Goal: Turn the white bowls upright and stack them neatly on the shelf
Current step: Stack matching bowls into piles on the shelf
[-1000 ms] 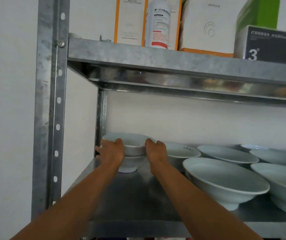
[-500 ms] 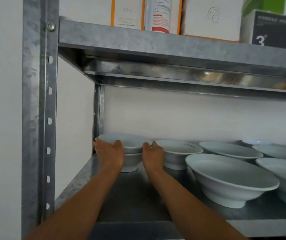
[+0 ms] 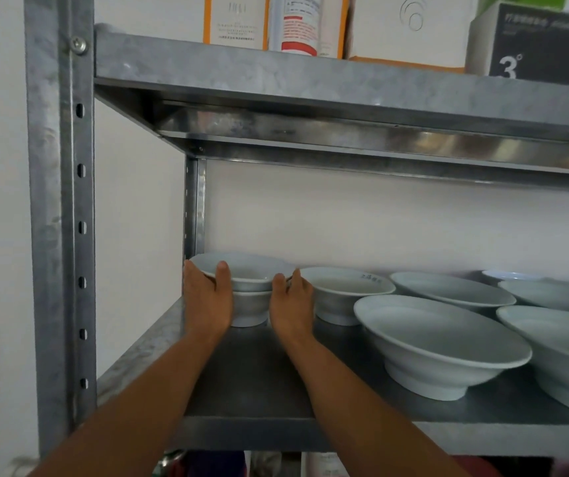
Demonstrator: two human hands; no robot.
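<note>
Two small white bowls stand upright as a stack (image 3: 250,297) in the back left corner of the metal shelf (image 3: 259,380). My left hand (image 3: 207,297) wraps the stack's left side, thumb on the top bowl's rim. On the stack's right side, my right hand (image 3: 291,301) touches the top bowl's rim with its fingers. Another small upright bowl (image 3: 345,294) sits just right of my right hand. Wide shallow white bowls stand upright further right, one in front (image 3: 441,342) and one behind (image 3: 451,292).
The galvanised front post (image 3: 59,218) stands at the left, and the upper shelf edge (image 3: 345,87) hangs low overhead with boxes and a bottle (image 3: 293,24) on it. More wide bowls (image 3: 558,342) fill the right end. Bare shelf lies under my forearms.
The top bowl has settled lower onto the bottom one. Both hands stay on the stack, sliding it slightly toward the back left corner; the camera has shifted a little.
</note>
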